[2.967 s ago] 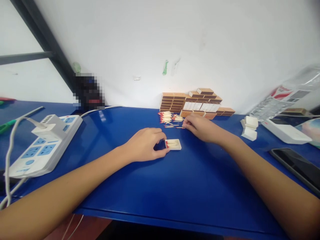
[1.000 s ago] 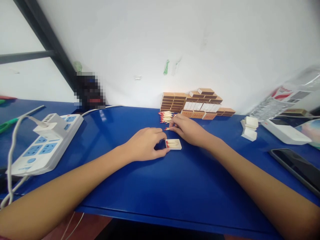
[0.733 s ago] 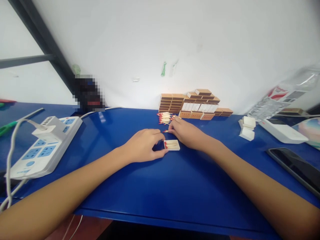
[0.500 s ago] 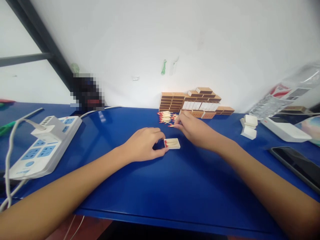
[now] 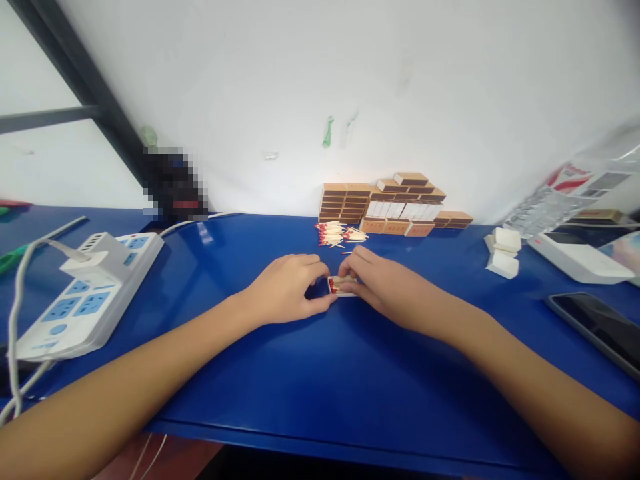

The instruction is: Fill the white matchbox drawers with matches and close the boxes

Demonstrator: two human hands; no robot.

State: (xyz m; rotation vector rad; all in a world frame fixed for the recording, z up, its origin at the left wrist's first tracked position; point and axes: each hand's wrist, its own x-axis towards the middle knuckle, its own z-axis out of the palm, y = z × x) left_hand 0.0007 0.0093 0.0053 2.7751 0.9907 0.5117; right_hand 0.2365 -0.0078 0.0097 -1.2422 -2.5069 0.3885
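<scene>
A small white matchbox tray [image 5: 332,285] with red-tipped matches in it lies on the blue table. My left hand [image 5: 290,288] grips the tray's left end between thumb and forefinger. Over the tray's right part is my right hand [image 5: 385,283], its fingers closed; what they hold, if anything, is hidden. Behind the hands lies a loose pile of matches [image 5: 331,233], with a smaller bunch [image 5: 355,235] beside it. Against the wall stand stacked matchboxes [image 5: 345,203].
On the left of the blue table [image 5: 260,380] lies a white power strip [image 5: 100,320] with cables. At the right are white trays [image 5: 504,253], a white device [image 5: 580,257], a phone [image 5: 597,327] and a plastic bottle [image 5: 565,187].
My right hand has moved from the match pile toward me, down to the tray. My left hand keeps its grip on the tray.
</scene>
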